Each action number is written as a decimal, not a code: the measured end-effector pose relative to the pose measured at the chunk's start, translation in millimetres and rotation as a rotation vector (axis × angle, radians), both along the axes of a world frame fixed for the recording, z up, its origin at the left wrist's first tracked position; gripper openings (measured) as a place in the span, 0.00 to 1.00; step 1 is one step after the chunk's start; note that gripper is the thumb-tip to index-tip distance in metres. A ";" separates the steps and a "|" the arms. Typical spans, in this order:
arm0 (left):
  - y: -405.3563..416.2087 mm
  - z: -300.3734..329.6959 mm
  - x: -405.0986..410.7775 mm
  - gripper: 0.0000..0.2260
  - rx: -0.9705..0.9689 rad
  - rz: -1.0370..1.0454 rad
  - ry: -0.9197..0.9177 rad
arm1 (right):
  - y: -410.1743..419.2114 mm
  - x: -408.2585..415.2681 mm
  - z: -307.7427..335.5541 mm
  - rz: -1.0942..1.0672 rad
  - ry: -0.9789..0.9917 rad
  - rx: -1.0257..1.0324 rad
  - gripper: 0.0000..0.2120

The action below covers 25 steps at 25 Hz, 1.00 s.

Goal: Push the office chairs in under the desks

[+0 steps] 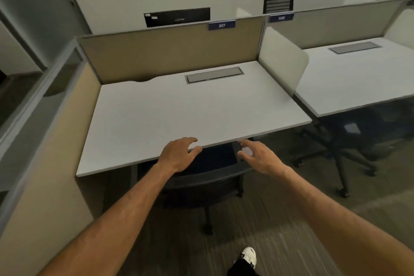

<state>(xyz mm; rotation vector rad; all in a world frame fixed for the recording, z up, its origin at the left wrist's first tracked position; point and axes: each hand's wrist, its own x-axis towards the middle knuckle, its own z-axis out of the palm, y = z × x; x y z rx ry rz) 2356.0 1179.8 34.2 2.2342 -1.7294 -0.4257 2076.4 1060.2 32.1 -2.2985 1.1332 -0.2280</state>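
Observation:
A dark office chair [201,182] stands tucked under the front edge of white desk 307 [179,107], only its backrest top and one caster leg showing. My left hand [179,154] hovers over the chair's backrest near the desk edge, fingers loosely spread and holding nothing. My right hand [257,155] is stretched out beside it, fingers relaxed, apart from the chair. A second dark chair [340,141] sits under desk 308 [358,78] to the right, its star base and casters sticking out onto the carpet.
Tan partition panels [168,51] wall desk 307 at the back and left. A white divider [282,60] separates the two desks. A glass wall [33,18] runs along the left. My white shoe [249,255] is on the striped carpet below.

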 end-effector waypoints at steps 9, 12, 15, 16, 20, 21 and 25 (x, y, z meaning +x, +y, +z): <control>-2.5 93.6 -109.3 0.27 -0.298 -0.390 -0.024 | 86.6 -132.8 86.3 -0.298 -0.058 -0.249 0.29; -4.6 118.3 -166.2 0.30 -0.374 -0.482 -0.029 | 98.6 -184.5 114.7 -0.385 -0.079 -0.290 0.30; -0.9 144.4 -245.1 0.31 -0.413 -0.615 -0.058 | 123.9 -260.7 137.2 -0.488 -0.104 -0.369 0.30; -1.2 155.2 -282.9 0.31 -0.441 -0.678 -0.071 | 134.8 -297.7 147.6 -0.529 -0.112 -0.413 0.30; 2.3 171.4 -385.6 0.33 -0.506 -0.816 -0.061 | 166.2 -390.1 162.7 -0.605 -0.085 -0.499 0.31; 7.0 175.8 -433.3 0.33 -0.519 -0.857 -0.059 | 183.6 -432.6 166.7 -0.636 -0.078 -0.520 0.32; 19.3 177.1 -557.3 0.36 -0.541 -0.963 -0.012 | 231.0 -528.1 169.4 -0.718 -0.013 -0.535 0.35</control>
